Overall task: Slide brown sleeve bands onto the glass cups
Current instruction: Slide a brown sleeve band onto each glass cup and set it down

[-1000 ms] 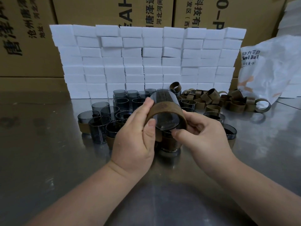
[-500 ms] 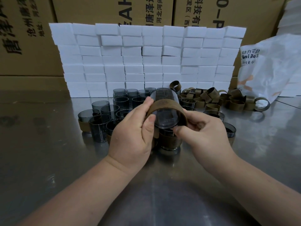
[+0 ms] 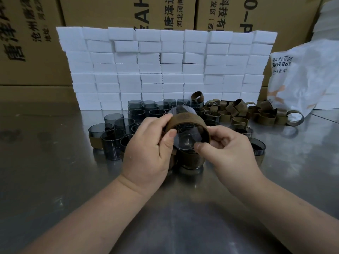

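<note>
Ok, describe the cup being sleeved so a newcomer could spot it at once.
Before the wall of white blocks, dark glass cups crowd the steel table. The held cup is over them, gripped by the left hand and right hand. It alone is lifted, tipped end-on toward the camera, brown band round it.

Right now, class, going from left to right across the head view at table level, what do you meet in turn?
First the banded cup at the group's left edge → left hand → held cup → right hand → white bag. The loose bands overlap too much to place.
</note>
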`<state>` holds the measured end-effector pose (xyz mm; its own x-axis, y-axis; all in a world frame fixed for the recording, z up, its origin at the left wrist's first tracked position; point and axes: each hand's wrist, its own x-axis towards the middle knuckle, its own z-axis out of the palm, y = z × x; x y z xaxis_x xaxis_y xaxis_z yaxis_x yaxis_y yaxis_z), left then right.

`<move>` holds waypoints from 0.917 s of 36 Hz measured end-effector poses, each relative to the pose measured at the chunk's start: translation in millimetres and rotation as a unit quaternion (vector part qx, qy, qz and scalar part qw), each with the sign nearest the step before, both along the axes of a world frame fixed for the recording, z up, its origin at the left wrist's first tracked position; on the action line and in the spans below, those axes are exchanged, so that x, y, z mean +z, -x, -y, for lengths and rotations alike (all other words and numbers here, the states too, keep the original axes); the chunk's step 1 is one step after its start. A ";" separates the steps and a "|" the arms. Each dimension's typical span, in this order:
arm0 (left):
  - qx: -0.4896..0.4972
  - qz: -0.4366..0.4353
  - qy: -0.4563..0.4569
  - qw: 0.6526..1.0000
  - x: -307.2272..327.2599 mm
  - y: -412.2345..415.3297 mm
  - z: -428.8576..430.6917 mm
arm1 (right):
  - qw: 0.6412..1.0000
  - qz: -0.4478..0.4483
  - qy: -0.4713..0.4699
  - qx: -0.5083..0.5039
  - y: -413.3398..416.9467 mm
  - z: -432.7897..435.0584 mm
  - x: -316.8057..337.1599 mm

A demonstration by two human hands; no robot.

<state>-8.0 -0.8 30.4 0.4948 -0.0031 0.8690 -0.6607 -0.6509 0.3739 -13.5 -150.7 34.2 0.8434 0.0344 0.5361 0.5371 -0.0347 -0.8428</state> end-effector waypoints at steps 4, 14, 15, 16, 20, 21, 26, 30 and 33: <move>-0.017 -0.004 -0.001 1.000 -1.0 -1.0 -0.8 | 1.000 0.004 -0.004 -0.004 -1.3 0.3 -1.0; -0.166 -0.085 0.093 0.978 -12.5 -0.4 -0.1 | 0.996 0.000 0.009 0.084 2.0 -1.1 -1.9; -0.173 -0.088 0.108 0.975 -12.8 -0.1 0.2 | 0.996 -0.014 0.012 0.091 1.6 -1.0 -2.9; -0.177 -0.093 0.120 0.972 -13.1 0.0 0.8 | 0.995 -0.025 0.016 0.094 0.8 -0.8 -4.2; -0.186 -0.107 0.148 0.965 -11.4 2.4 2.0 | 0.995 -0.034 0.026 0.094 1.4 0.6 -3.8; -0.188 -0.109 0.151 0.964 -10.8 2.9 2.4 | 0.994 -0.037 0.025 0.100 1.6 0.5 -2.6; -0.226 -0.125 0.181 0.949 -10.1 3.3 4.1 | 0.984 -0.084 -0.010 0.158 -0.9 0.9 -4.0; -0.251 -0.121 0.201 0.939 -10.4 1.1 3.7 | 0.984 -0.066 -0.005 0.165 -1.8 0.8 -4.6; -0.259 -0.114 0.201 0.938 -10.4 1.1 3.8 | 0.985 -0.050 0.001 0.167 -1.2 1.6 -3.0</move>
<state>-9.1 -4.6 20.0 0.6909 0.0109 0.7229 -0.7221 -0.0403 0.6907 -12.3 -152.3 31.3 0.8337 0.3191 0.4506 0.4331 0.1283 -0.8922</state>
